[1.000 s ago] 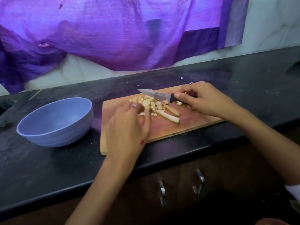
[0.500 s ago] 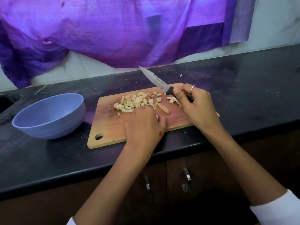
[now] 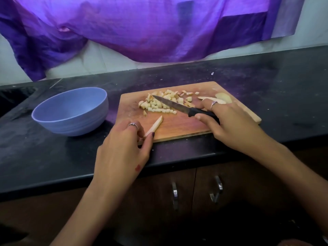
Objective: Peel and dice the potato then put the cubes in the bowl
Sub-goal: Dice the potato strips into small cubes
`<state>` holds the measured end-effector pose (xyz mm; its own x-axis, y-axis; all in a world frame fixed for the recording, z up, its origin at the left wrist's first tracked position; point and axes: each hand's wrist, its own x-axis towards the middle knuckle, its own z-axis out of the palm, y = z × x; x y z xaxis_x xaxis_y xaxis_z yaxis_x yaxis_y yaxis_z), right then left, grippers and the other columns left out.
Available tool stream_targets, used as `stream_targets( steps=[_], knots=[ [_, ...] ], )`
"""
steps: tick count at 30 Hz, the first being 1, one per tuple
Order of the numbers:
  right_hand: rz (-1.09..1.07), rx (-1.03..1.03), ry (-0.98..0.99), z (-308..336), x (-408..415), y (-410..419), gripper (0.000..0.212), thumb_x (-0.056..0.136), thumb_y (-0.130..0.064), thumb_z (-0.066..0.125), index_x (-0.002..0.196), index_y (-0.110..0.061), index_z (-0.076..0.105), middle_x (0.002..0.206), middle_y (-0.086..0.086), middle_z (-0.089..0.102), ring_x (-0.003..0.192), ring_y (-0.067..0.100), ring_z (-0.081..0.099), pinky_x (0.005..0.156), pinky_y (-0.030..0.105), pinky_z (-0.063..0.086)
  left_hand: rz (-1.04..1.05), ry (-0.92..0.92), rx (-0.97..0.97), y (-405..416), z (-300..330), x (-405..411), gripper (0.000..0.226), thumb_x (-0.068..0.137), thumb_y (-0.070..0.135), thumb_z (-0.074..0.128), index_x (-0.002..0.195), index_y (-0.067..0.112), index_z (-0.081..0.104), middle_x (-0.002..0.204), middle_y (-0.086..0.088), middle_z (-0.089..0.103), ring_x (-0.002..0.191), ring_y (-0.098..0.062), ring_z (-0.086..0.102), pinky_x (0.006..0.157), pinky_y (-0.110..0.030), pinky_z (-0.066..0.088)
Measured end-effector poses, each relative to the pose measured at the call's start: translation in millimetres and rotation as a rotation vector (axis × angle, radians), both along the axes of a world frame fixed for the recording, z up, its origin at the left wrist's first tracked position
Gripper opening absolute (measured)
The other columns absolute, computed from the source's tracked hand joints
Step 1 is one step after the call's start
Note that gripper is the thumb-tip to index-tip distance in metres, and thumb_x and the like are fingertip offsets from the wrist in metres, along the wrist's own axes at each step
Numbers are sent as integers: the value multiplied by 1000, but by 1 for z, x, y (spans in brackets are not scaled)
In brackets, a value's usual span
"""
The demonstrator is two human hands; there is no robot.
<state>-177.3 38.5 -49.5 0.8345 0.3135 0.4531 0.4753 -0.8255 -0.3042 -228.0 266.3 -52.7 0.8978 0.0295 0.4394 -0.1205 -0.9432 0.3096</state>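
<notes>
A wooden cutting board (image 3: 179, 128) lies on the black counter. A pile of diced potato cubes (image 3: 159, 102) sits on its far half. My left hand (image 3: 124, 148) pinches the near end of a long potato stick (image 3: 154, 128) at the board's front left edge. My right hand (image 3: 229, 125) grips the black handle of a knife (image 3: 174, 105), whose blade points left over the cubes. More potato slices (image 3: 217, 99) lie behind my right hand. The empty blue bowl (image 3: 71, 110) stands left of the board.
The black counter (image 3: 44, 157) runs to a front edge over dark cabinet doors with metal handles (image 3: 174, 195). A purple cloth (image 3: 142, 29) hangs over the white wall behind. A dark sink recess (image 3: 10, 100) lies at the far left.
My left hand has drawn one potato stick toward the board's front left edge. My right hand has lowered the knife from its raised tilt, so the blade now lies flat over the cubes.
</notes>
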Motion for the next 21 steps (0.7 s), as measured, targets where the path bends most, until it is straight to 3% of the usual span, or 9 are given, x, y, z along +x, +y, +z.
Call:
stream_targets(
  steps=[3,5,8,11,14,15,18,19,21],
  knots=[
    [-2,-156,67,7,-7,3,34,96,-44,42,128,-44,51,99,-5,66,92,21,58,68,36,46,-14,-45,-59,5,-8,3,19,88,44,58,82,27,54,80,12,47,72,-7,46,52,-22,33],
    [17,-175,112,13,-10,6,36,96,-44,41,130,-56,44,93,-10,66,91,20,58,71,38,49,-24,-71,-93,7,-11,3,18,87,44,59,82,27,54,79,12,46,72,-7,46,52,-23,35],
    [30,-212,127,16,-9,11,37,97,-40,41,128,-60,41,65,-21,44,66,7,48,68,39,49,-49,-76,-135,9,-14,4,17,86,43,60,82,28,55,78,14,46,73,-1,47,52,-16,35],
    [11,-233,92,18,-8,14,38,97,-38,41,129,-59,43,59,-18,42,50,1,35,63,40,49,-48,-89,-157,10,-16,6,17,85,43,62,81,27,56,77,14,46,72,-1,47,52,-18,39],
    [9,-228,94,19,-6,18,39,94,-42,37,129,-57,44,86,1,67,56,2,42,65,41,51,-55,-87,-173,10,-16,7,17,85,41,63,79,27,56,76,15,45,71,-1,47,52,-18,40],
    [3,-247,103,20,-7,19,41,93,-45,32,130,-58,43,91,3,68,63,6,50,68,42,52,-56,-87,-175,10,-16,6,17,84,41,63,79,27,56,76,15,45,71,-1,47,52,-17,39],
    [24,-301,120,20,-5,23,47,89,-48,24,133,-58,39,74,-10,62,81,16,60,71,43,53,-53,-81,-183,9,-15,6,17,83,42,63,77,28,55,75,15,44,71,0,47,50,-17,36],
    [31,-320,111,20,-5,24,48,89,-48,23,133,-59,38,79,-9,64,86,19,60,72,43,53,-50,-82,-186,10,-15,6,18,83,42,63,76,28,55,74,15,44,70,0,46,49,-17,34],
    [23,-347,91,22,-7,26,48,89,-46,23,134,-59,37,100,2,68,75,16,56,69,36,50,-45,-79,-193,9,-14,5,19,83,41,63,74,27,55,72,16,43,68,0,46,48,-17,32]
  ],
)
